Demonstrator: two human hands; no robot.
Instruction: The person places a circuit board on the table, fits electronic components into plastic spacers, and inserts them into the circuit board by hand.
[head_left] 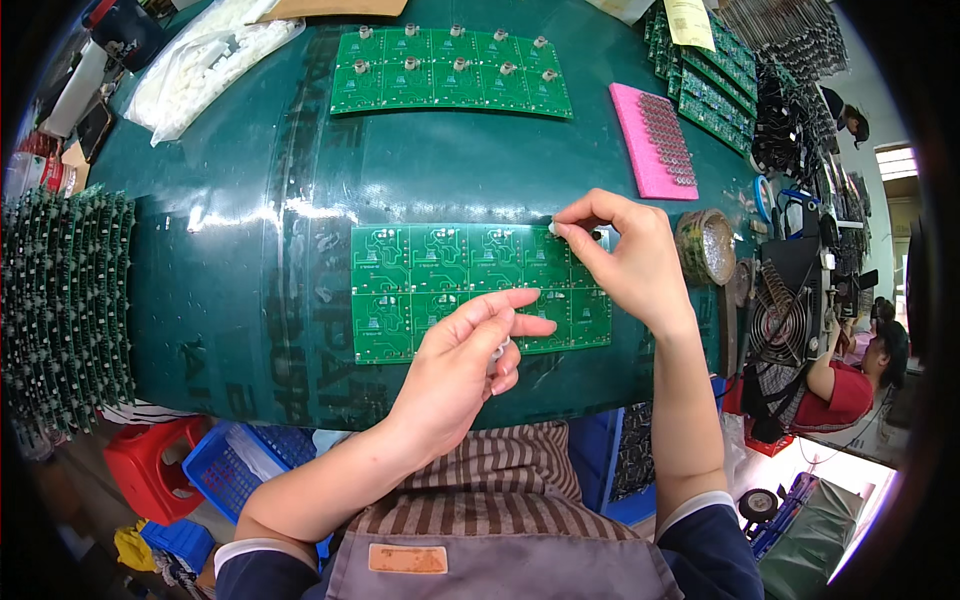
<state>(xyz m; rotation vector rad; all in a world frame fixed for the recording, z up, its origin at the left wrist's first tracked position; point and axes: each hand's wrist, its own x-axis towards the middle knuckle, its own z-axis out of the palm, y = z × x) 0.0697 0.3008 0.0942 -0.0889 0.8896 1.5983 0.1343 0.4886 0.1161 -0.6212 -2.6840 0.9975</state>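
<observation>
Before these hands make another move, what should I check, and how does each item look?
1. Nearer green circuit panel lying flat on the table: ok.
2. Right hand pinching a small pale part at the panel's upper right: ok.
3. Pale part fully seated: cannot tell; fingertips hide its underside.
4. White pieces held in the left hand: ok; how many, cannot tell.
5. Panel unobstructed: not ok; both hands cover parts of it.
6. Pink foam block apart from the panel: ok.
</observation>
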